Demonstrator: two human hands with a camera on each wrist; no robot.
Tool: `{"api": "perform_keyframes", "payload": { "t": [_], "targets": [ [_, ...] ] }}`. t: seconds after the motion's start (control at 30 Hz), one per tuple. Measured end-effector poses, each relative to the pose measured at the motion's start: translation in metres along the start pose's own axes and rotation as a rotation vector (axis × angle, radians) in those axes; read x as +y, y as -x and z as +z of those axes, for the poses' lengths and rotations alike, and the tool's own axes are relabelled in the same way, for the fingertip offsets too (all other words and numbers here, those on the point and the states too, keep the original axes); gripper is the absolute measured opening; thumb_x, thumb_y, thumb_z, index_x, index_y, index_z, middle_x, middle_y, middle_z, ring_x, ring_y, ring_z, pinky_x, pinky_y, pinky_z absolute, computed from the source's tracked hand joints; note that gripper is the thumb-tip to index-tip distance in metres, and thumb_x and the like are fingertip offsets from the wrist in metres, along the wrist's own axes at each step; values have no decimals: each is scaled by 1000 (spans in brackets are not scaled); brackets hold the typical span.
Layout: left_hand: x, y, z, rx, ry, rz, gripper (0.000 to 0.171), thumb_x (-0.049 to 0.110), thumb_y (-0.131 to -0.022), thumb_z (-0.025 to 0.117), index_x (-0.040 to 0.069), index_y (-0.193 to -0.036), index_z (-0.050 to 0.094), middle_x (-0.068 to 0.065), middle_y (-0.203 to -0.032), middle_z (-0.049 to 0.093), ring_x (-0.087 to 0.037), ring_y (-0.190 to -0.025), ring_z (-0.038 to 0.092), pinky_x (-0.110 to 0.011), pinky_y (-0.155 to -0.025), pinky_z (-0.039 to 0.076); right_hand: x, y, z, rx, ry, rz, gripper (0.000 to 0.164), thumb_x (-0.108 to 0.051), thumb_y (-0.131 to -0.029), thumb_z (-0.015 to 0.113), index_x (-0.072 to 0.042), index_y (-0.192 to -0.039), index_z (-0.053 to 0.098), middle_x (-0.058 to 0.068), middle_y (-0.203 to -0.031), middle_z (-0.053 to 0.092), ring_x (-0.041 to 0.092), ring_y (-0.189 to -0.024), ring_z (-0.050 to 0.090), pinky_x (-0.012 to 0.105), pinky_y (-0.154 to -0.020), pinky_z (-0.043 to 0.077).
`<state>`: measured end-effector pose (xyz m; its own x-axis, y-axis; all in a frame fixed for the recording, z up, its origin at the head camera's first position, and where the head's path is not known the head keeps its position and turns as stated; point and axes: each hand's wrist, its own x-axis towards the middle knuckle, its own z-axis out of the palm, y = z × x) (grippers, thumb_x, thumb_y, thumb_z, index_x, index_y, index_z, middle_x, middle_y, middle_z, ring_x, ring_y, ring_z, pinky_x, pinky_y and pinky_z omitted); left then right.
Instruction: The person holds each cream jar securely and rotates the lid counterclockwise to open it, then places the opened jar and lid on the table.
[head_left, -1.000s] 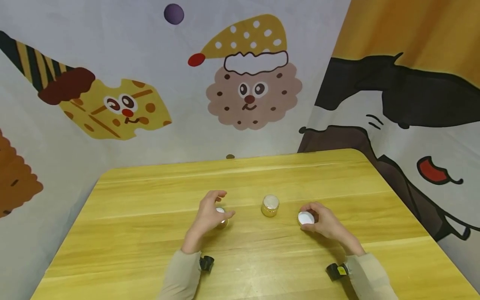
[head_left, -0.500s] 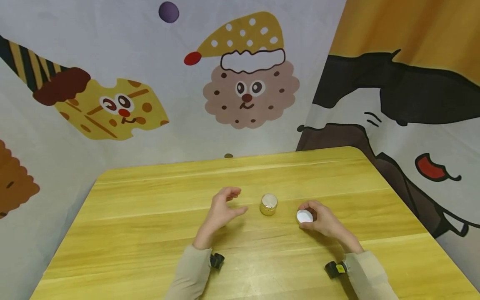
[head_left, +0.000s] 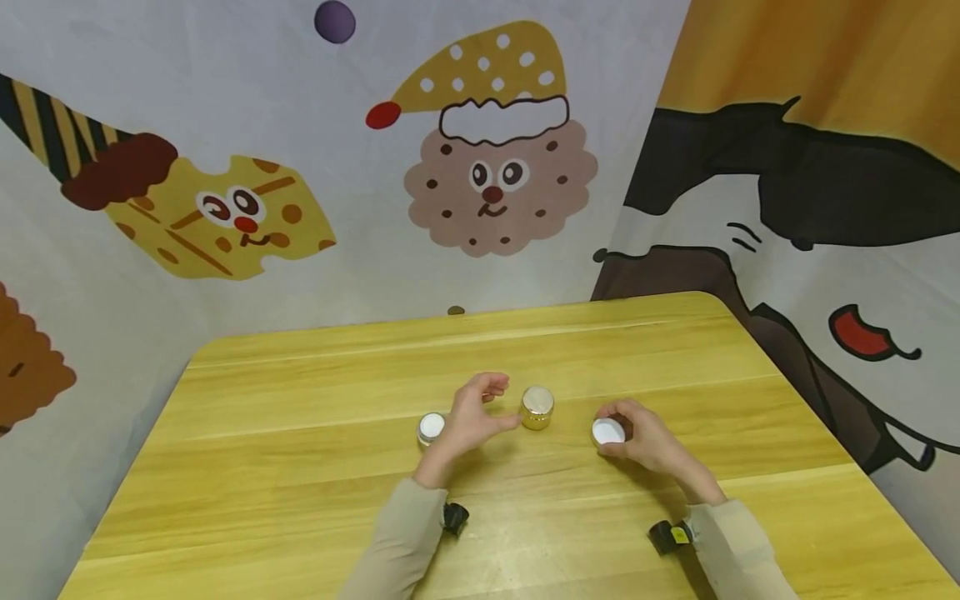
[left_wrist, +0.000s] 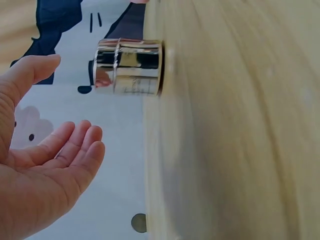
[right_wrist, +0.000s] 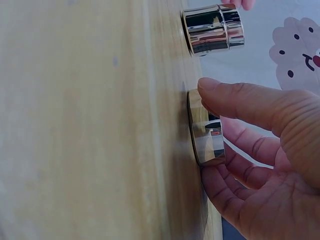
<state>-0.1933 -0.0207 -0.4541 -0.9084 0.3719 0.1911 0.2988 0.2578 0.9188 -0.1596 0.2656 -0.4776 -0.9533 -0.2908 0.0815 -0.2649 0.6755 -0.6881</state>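
A shiny gold jar [head_left: 537, 408] with its lid on stands upright mid-table. Just left of it hovers my left hand [head_left: 474, 421], thumb and fingers spread and holding nothing. In the left wrist view a gap separates that hand from the gold jar [left_wrist: 129, 67]. Behind my left wrist stands a second small jar [head_left: 431, 427] with a white top, partly hidden by the hand. On the right, my right hand [head_left: 645, 437] grips a gold lid [head_left: 608, 432] between thumb and fingers. The lid lies on the table, white inside facing up; its gold side wall [right_wrist: 207, 132] shows in the right wrist view.
The wood-grain table [head_left: 300, 500] has rounded far corners. Behind it hangs a cloth backdrop [head_left: 360, 250] printed with cartoon food figures. Black wrist cameras sit at both sleeves.
My left hand has come off the white-topped jar and moved right, toward the closed gold jar, uncovering part of the white-topped one. My right hand stays on the lid.
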Motion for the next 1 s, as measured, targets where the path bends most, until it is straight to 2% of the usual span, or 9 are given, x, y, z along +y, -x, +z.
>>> {"api": "perform_keyframes", "payload": {
  "t": [0.23, 0.4, 0.6, 1.0],
  "targets": [
    [-2, -5, 10, -35, 23, -44, 63, -1, -66, 78, -14, -120, 48, -27, -113, 54, -39, -104, 53, -48, -95, 45, -1, 0, 0, -9, -12, 13, 41, -3, -68, 81, 2, -103, 59, 13, -100, 57, 25, -88, 54, 29, -70, 50],
    [-3, -7, 13, -33, 9, -53, 62, 1, -67, 79, -14, -119, 49, -25, -112, 55, -38, -103, 54, -47, -95, 45, -2, 0, -1, -8, -2, 10, 41, -4, -68, 82, 1, -102, 59, 13, -100, 58, 25, -89, 54, 30, -71, 50],
    [-5, -9, 18, -66, 8, -73, 62, -1, -67, 78, -15, -120, 48, -23, -111, 55, -38, -103, 53, -47, -96, 45, -3, 0, -1, -12, -17, 7, 41, -2, -68, 81, 2, -102, 59, 13, -100, 57, 25, -89, 54, 32, -71, 51],
    [-9, -17, 28, -101, -71, -87, 61, 0, -66, 79, -13, -119, 50, -18, -105, 58, -31, -96, 55, -43, -88, 50, -2, 0, 0, -11, -26, 7, 41, -2, -68, 81, 2, -102, 59, 12, -98, 58, 24, -87, 54, 30, -70, 51]
  ]
}}
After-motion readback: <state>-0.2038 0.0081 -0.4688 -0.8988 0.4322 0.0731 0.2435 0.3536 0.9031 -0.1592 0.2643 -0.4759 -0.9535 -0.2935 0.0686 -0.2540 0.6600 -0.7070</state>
